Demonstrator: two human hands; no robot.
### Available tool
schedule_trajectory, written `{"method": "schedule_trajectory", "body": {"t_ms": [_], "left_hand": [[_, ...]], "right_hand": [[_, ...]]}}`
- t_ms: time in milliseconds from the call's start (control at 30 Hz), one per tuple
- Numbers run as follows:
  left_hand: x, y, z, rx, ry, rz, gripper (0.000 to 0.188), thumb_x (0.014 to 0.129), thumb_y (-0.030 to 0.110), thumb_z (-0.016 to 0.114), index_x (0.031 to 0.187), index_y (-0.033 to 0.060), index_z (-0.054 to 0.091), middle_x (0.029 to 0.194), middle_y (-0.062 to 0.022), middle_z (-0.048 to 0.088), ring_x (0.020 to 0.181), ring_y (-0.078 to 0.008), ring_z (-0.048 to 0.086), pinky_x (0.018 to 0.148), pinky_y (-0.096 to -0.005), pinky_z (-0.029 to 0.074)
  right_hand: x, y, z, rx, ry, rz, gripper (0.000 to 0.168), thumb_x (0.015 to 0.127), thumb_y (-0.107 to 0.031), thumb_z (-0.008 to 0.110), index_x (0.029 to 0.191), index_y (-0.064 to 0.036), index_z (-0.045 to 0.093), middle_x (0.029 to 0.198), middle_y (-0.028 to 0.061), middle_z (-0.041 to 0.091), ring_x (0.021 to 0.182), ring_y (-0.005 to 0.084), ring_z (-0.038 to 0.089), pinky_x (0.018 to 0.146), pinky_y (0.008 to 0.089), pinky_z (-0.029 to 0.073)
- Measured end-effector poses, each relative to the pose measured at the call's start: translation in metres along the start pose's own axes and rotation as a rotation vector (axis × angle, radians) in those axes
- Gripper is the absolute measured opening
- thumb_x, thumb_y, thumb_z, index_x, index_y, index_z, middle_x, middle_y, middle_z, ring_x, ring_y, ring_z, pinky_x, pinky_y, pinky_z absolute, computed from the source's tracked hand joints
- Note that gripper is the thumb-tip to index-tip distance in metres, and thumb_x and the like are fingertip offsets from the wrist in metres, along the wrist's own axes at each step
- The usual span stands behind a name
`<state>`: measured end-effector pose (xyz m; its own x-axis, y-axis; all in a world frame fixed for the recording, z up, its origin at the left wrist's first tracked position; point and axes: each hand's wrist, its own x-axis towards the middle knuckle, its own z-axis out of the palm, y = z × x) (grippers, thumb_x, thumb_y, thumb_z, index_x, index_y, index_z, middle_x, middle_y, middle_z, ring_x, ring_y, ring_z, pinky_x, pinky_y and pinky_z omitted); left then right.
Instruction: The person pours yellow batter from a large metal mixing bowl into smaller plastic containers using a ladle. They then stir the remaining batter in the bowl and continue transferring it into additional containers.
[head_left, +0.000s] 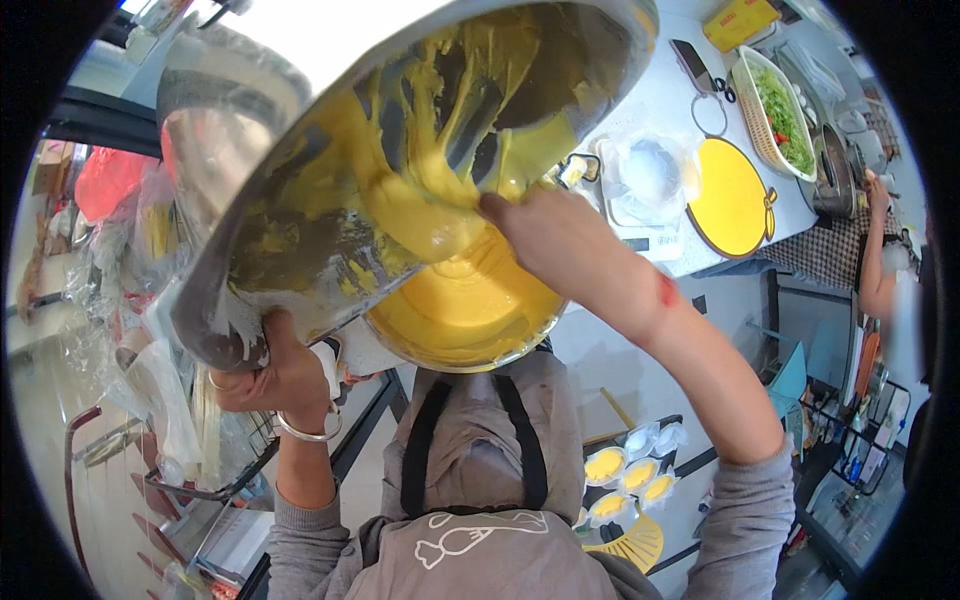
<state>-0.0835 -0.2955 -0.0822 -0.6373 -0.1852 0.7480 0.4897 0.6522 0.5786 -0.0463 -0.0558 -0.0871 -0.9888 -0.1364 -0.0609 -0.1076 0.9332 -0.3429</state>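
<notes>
My left hand (274, 375) grips the edge of a large metal mixing bowl (300, 217), which is tilted steeply on its side. Thick yellow batter (427, 202) streaks the inside of this bowl and hangs in a mass toward the lower bowl. My right hand (555, 225) reaches to the tilted bowl's mouth, its fingers closed on what looks like a batter-covered scraper (442, 196), mostly hidden. Directly below, a second round bowl (555, 322) holds smooth yellow batter, close to my apron (472, 457).
On the white table (660, 120) are a kitchen scale (652, 244) with clear plastic on it, a yellow round mat (727, 199), a phone (694, 66) and a basket of greens (780, 112). Filled cups stand on a tray (592, 484) below. At right is another person's arm (874, 255).
</notes>
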Motion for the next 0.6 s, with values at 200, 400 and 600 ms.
{"method": "schedule_trajectory", "body": {"t_ms": [200,400,600], "left_hand": [[-0.004,-0.001,0.002,-0.033,0.036,0.022,0.031,0.059,0.003,0.068,0.051,0.0034,0.037,0.055,-0.0049,0.057,0.047,-0.0076,0.050,0.044,-0.0220,0.039],[-0.007,-0.006,0.003,0.026,0.021,0.052,0.038,0.060,0.005,0.071,0.054,0.0060,0.033,0.053,-0.0048,0.055,0.044,-0.0085,0.049,0.043,-0.0220,0.039],[-0.007,-0.008,0.001,0.003,0.008,0.074,0.042,0.060,0.004,0.072,0.055,0.0075,0.030,0.052,-0.0058,0.054,0.045,-0.0096,0.050,0.043,-0.0222,0.040]], "right_hand": [[-0.019,0.002,-0.040,-0.192,0.017,0.011,0.021,0.074,-0.007,0.046,0.093,-0.003,0.052,0.059,0.0137,0.057,0.055,0.0274,0.059,0.045,0.0371,0.045],[0.038,0.020,0.018,-0.335,0.241,0.049,0.017,0.075,-0.008,0.046,0.088,-0.007,0.056,0.061,0.0108,0.059,0.057,0.0258,0.060,0.049,0.0349,0.047],[-0.039,0.005,0.002,-0.044,-0.133,0.059,0.016,0.076,-0.007,0.045,0.089,-0.006,0.053,0.058,0.0121,0.056,0.054,0.0260,0.059,0.045,0.0354,0.044]]}}
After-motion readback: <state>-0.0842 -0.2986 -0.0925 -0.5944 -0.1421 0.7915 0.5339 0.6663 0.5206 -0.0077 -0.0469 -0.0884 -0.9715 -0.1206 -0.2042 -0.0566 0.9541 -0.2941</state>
